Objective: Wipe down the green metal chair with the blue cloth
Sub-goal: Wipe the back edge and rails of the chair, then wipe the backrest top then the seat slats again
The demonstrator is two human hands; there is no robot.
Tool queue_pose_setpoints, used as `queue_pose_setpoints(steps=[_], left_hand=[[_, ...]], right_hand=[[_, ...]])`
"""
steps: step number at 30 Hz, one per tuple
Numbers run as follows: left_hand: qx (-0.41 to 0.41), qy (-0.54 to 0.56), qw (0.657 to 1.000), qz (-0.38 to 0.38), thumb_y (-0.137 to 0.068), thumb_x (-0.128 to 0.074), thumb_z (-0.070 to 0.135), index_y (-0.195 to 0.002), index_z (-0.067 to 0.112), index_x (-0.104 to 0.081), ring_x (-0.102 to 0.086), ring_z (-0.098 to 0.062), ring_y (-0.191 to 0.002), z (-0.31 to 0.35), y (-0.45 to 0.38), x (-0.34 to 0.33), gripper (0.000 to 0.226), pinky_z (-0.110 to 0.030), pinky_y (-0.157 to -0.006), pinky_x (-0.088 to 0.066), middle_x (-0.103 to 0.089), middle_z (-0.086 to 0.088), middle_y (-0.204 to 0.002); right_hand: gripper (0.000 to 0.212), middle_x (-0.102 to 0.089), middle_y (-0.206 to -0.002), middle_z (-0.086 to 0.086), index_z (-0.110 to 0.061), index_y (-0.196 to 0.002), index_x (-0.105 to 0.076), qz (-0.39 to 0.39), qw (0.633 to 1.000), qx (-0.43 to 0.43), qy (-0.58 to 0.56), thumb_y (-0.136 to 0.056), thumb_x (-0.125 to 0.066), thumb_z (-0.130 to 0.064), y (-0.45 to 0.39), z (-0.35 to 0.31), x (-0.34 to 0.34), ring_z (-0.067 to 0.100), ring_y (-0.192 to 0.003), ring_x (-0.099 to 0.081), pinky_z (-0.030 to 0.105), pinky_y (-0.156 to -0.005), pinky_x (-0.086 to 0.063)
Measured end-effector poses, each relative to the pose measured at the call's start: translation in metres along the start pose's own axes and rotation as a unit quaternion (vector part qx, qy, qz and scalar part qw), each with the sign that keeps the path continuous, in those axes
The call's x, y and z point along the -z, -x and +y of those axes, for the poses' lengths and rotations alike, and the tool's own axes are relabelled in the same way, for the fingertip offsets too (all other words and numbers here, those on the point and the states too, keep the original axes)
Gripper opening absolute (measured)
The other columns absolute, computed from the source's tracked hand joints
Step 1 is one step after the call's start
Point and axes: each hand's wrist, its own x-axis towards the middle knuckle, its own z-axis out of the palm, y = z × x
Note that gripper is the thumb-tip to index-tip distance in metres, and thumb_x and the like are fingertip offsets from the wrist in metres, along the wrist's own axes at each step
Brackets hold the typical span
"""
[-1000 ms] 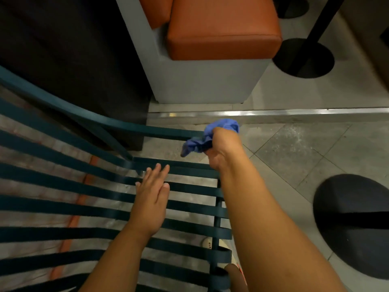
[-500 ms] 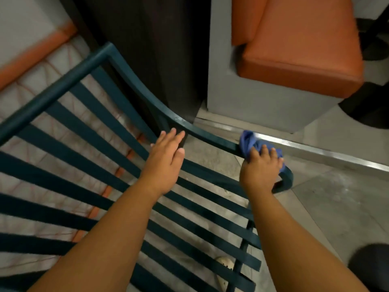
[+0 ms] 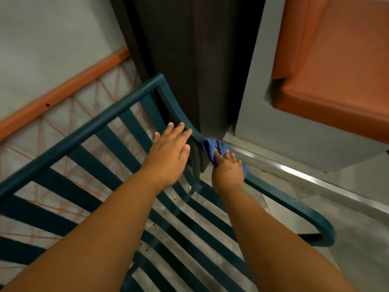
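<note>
Our right hand point(image 3: 228, 171) presses the crumpled blue cloth point(image 3: 212, 146) onto the curved armrest rail of the green slatted metal chair point(image 3: 99, 127), fingers curled over it. The rail's long axis runs up-left toward the backrest corner. Our left hand point(image 3: 169, 157) hovers flat, fingers straight, beside it.

Right hand point(image 3: 228, 170) hides most of blue cloth point(image 3: 210, 146).

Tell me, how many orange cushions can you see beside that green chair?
2. A seat cushion lies flat on the grey bench at upper right; a back cushion stands upright at its left edge. More may lie outside the frame.
</note>
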Motion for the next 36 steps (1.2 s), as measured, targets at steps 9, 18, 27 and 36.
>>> queue_pose_setpoints(steps=[9,18,27,36], left_hand=[[0.173,-0.230,0.946,0.149,-0.096,-0.035,0.032,-0.152,0.026,-0.003,0.008,-0.030,-0.146,-0.057,-0.009,0.059,0.064,-0.063,-0.110,0.009,0.004,-0.002,-0.161],[0.162,-0.076,0.983,0.032,-0.101,-0.036,0.030,-0.153,0.027,0.001,0.004,-0.020,-0.147,-0.086,0.005,0.095,0.063,-0.051,-0.116,0.007,0.005,0.001,-0.161],[0.253,-0.046,0.961,0.103,-0.100,-0.036,0.034,-0.151,0.032,-0.008,0.005,-0.023,-0.147,-0.115,0.095,0.106,0.059,-0.061,-0.112,0.004,0.001,0.006,-0.161],[0.379,-0.008,0.902,0.208,-0.098,-0.038,0.018,-0.135,0.025,-0.046,-0.036,-0.030,-0.135,-0.135,0.187,0.112,0.039,-0.060,-0.114,-0.003,-0.048,-0.008,-0.138]], right_hand=[[0.037,-0.046,-0.143,0.018,-0.014,-0.134,-0.049,0.044,0.972,0.114,-0.203,-0.099,-0.047,-0.025,-0.038,-0.077,0.037,0.039,-0.127,-0.046,0.043,-0.101,-0.040],[0.022,-0.046,-0.141,0.014,-0.013,-0.105,-0.059,0.100,0.914,0.200,-0.338,-0.100,-0.046,-0.031,-0.049,-0.152,0.102,0.033,-0.123,-0.047,0.031,-0.088,-0.040],[0.039,-0.009,-0.159,0.016,-0.028,-0.133,-0.052,0.111,0.942,0.261,-0.177,-0.097,-0.046,-0.041,0.004,-0.210,0.091,0.045,-0.140,-0.005,0.054,-0.112,-0.019],[0.044,-0.033,-0.151,0.011,-0.024,-0.129,-0.057,0.099,0.937,0.328,-0.061,-0.098,-0.040,-0.050,0.020,-0.222,0.096,0.039,-0.137,-0.016,0.049,-0.111,-0.021]])
